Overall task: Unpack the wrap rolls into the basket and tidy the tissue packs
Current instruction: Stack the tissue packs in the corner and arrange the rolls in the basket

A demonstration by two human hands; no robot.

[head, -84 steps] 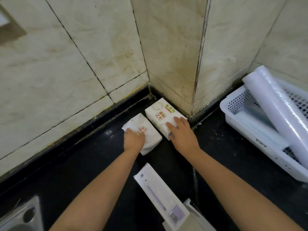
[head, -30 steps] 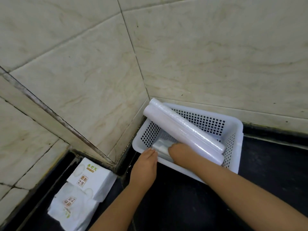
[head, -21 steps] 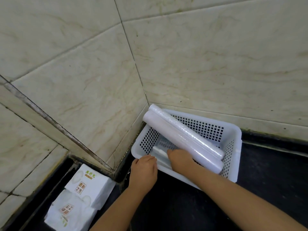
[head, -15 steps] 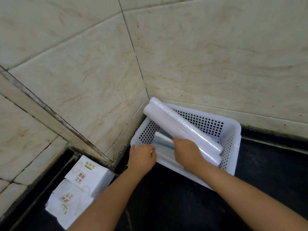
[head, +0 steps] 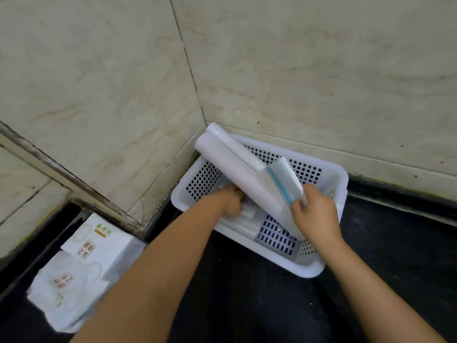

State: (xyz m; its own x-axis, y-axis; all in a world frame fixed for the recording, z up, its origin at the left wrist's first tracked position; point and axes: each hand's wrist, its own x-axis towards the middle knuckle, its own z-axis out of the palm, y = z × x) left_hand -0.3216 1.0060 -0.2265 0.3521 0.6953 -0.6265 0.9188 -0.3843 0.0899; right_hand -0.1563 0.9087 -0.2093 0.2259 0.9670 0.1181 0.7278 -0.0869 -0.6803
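Observation:
A white perforated basket stands on the dark counter against the tiled wall corner. Two long white wrap rolls lean inside it, their far ends resting on its back left corner. My right hand pinches a clear zip bag with a blue stripe and holds it over the rolls. My left hand reaches into the basket under the rolls, fingers curled around a white item on the basket floor. Two white tissue packs lie side by side at the lower left.
Beige marble wall tiles rise directly behind and left of the basket. The black counter stretches to the right and front of the basket. A dark groove runs along the wall foot.
My right hand has lifted a clear zip bag out of the basket and up over the rolls. My left hand moved from the basket rim to inside the basket.

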